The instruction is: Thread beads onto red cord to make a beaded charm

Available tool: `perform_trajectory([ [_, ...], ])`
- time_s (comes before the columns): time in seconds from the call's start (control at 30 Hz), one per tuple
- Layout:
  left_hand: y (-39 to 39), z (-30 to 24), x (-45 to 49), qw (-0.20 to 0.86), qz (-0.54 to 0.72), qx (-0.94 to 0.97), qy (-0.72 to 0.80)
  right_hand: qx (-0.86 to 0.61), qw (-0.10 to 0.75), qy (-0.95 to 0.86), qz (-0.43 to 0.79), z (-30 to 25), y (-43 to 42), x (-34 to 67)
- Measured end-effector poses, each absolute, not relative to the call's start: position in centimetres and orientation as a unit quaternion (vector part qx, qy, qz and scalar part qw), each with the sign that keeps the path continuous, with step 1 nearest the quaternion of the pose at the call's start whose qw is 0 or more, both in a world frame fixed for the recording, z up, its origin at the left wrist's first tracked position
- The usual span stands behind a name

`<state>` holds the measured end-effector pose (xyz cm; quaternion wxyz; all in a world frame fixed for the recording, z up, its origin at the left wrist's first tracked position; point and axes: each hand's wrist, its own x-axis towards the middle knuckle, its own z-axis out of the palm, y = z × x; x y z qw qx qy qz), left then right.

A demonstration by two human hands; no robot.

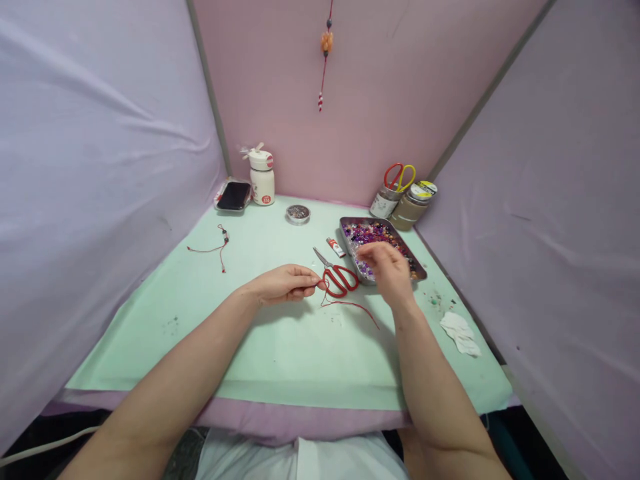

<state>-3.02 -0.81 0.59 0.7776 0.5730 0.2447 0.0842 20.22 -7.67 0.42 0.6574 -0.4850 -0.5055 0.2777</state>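
Note:
A thin red cord (353,305) is pinched between the thumb and fingers of my left hand (287,283). Its loose end trails over the table to the right. Red-handled scissors (334,277) lie with slightly parted blades just beyond the cord. My right hand (387,270) is raised over the near part of a metal tray (421,272) of mixed purple, clear, red and dark beads (367,233). Its fingertips are drawn together; whether something small sits between them cannot be seen. The hand hides some of the beads.
Behind the scissors lies a small red-and-white tube or lighter (335,247). A round dish (299,213), white bottle (263,177), phone (235,196) and finished beaded cord (223,243) are farther left. Two jars (384,203) stand back right, a crumpled tissue (460,335) near right.

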Motion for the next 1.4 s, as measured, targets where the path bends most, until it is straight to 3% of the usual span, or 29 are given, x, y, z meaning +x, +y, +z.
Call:
perform_trajectory([
  [0.13, -0.7, 0.3, -3.0, 0.765, 0.093, 0.589, 0.244, -0.451, 0.469, -0.601, 0.463, -0.3, -8.5, 16.1],
  [0.47, -0.2, -0.7, -2.8, 0.688, 0.118, 0.646, 0.308, -0.543, 0.411, -0.538, 0.497, -0.8, -8.2, 15.2],
  [0.73, -0.4, -0.3, -2.5, 0.686, 0.162, 0.627, 0.331, -0.539, 0.442, -0.503, 0.510, -1.0, -8.0, 15.3],
  [1.03, -0.6, 0.2, -2.7, 0.772, 0.153, 0.523, 0.327, -0.484, 0.498, -0.469, 0.546, -1.1, -8.0, 15.6],
  [1.4, -1.0, 0.5, -2.3, 0.837, 0.167, 0.418, 0.310, -0.484, 0.504, -0.451, 0.555, -1.0, -8.1, 15.3],
])
